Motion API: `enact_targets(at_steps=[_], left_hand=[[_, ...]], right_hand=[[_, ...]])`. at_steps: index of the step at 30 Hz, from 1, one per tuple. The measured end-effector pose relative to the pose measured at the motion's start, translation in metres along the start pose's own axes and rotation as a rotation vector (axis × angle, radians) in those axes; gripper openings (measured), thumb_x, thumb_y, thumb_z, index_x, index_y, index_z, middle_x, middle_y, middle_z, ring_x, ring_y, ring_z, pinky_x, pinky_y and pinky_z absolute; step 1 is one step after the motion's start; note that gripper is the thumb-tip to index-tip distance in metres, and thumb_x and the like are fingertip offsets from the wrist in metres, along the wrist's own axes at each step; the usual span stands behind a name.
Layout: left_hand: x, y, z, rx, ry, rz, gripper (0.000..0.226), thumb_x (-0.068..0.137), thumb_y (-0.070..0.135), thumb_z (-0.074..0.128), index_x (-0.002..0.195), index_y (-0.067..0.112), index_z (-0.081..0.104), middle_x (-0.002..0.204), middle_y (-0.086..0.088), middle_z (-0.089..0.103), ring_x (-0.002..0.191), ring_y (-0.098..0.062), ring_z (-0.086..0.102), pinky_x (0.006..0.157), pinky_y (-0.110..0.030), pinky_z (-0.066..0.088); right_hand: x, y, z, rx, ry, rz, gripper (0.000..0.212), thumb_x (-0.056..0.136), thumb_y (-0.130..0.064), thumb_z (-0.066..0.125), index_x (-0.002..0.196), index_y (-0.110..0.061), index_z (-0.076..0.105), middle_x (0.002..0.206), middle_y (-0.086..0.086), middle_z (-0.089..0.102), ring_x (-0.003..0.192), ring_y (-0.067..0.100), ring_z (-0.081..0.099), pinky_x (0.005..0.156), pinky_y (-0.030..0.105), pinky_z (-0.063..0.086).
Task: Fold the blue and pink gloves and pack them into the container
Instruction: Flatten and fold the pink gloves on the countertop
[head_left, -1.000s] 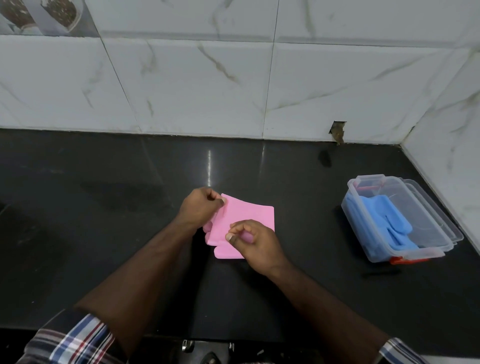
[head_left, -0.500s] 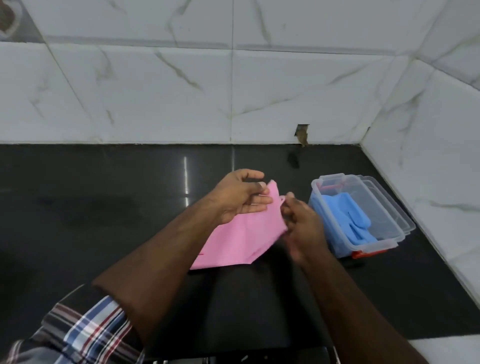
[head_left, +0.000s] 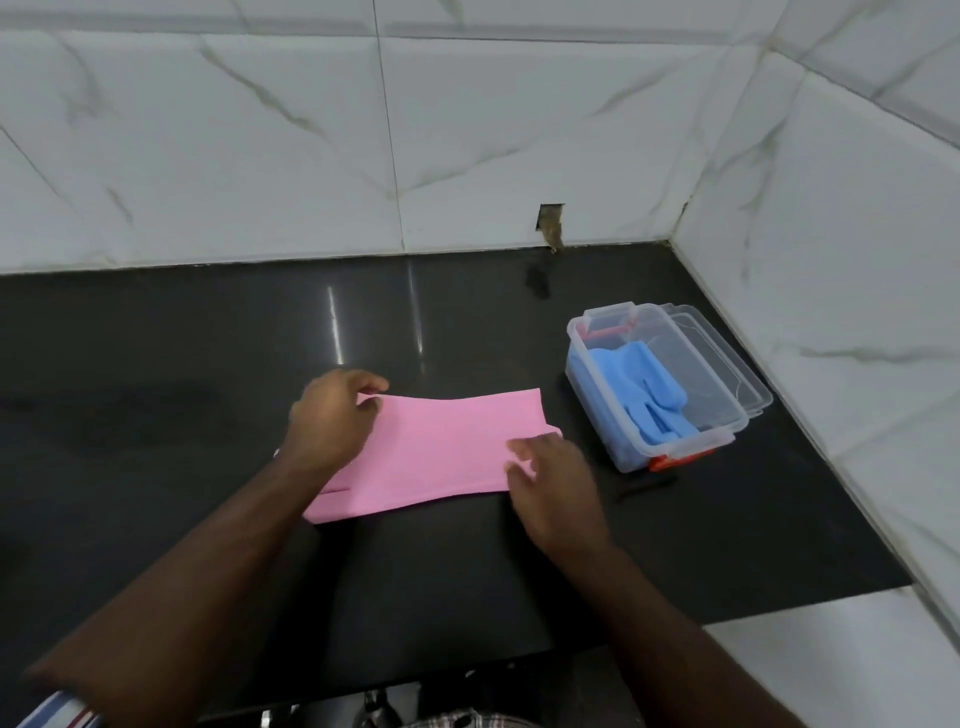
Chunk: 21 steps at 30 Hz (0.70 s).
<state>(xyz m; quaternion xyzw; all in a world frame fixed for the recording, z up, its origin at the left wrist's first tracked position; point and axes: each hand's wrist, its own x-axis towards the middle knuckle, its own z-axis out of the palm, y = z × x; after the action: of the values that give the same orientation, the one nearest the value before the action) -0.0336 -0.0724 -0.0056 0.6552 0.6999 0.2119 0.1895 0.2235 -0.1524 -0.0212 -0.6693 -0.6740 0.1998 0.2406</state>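
A pink glove (head_left: 441, 452) lies spread flat on the black counter (head_left: 156, 415) in the middle of the view. My left hand (head_left: 332, 421) pinches its far left edge between thumb and fingers. My right hand (head_left: 550, 483) rests on the glove's near right corner with its fingers lying on the pink material. To the right stands a clear plastic container (head_left: 660, 384) with red clips, and a blue glove (head_left: 644, 395) lies inside it.
The container's clear lid (head_left: 727, 358) lies under or beside it on the right. White marble-tiled walls (head_left: 467, 130) close the counter at the back and right. A small dark object (head_left: 647, 486) lies in front of the container.
The pink glove, held up half a second ago, is now laid out flat on the counter. My hands have moved apart to its left and right ends.
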Motion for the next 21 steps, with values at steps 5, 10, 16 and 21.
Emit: enact_targets(at_steps=[5, 10, 16, 21], left_hand=[[-0.015, -0.05, -0.029, -0.09, 0.075, -0.263, 0.025, 0.091, 0.019, 0.065, 0.115, 0.015, 0.073, 0.114, -0.004, 0.073, 0.108, -0.026, 0.067, 0.096, -0.035, 0.048], [-0.026, -0.073, -0.037, -0.413, -0.076, -0.381, 0.014, 0.095, 0.011, 0.064, 0.106, 0.011, 0.072, 0.099, -0.011, 0.073, 0.086, -0.02, 0.065, 0.079, -0.033, 0.053], [-0.031, -0.084, -0.042, -0.437, -0.059, -0.403, 0.005, 0.091, 0.016, 0.07, 0.09, 0.013, 0.073, 0.085, -0.007, 0.073, 0.077, -0.019, 0.064, 0.076, -0.037, 0.057], [-0.032, -0.08, -0.047, -0.416, -0.117, -0.36, 0.011, 0.085, 0.023, 0.077, 0.091, 0.014, 0.073, 0.081, -0.004, 0.074, 0.068, -0.012, 0.062, 0.06, -0.022, 0.049]], right_hand=[[-0.003, -0.048, 0.03, -0.065, -0.164, -0.336, 0.027, 0.094, -0.027, 0.057, 0.117, -0.022, 0.07, 0.113, 0.0, 0.067, 0.105, 0.022, 0.055, 0.091, 0.039, 0.047], [-0.003, -0.072, 0.051, -0.127, -0.243, -0.431, 0.031, 0.095, -0.029, 0.058, 0.124, -0.021, 0.066, 0.118, 0.001, 0.064, 0.107, 0.022, 0.053, 0.091, 0.04, 0.046], [-0.004, -0.073, 0.059, -0.189, -0.248, -0.418, 0.03, 0.096, -0.033, 0.055, 0.121, -0.024, 0.068, 0.115, -0.002, 0.062, 0.107, 0.023, 0.053, 0.088, 0.039, 0.043], [-0.006, -0.074, 0.059, -0.208, -0.226, -0.436, 0.027, 0.096, -0.032, 0.056, 0.117, -0.024, 0.07, 0.112, -0.002, 0.063, 0.104, 0.023, 0.054, 0.086, 0.039, 0.041]])
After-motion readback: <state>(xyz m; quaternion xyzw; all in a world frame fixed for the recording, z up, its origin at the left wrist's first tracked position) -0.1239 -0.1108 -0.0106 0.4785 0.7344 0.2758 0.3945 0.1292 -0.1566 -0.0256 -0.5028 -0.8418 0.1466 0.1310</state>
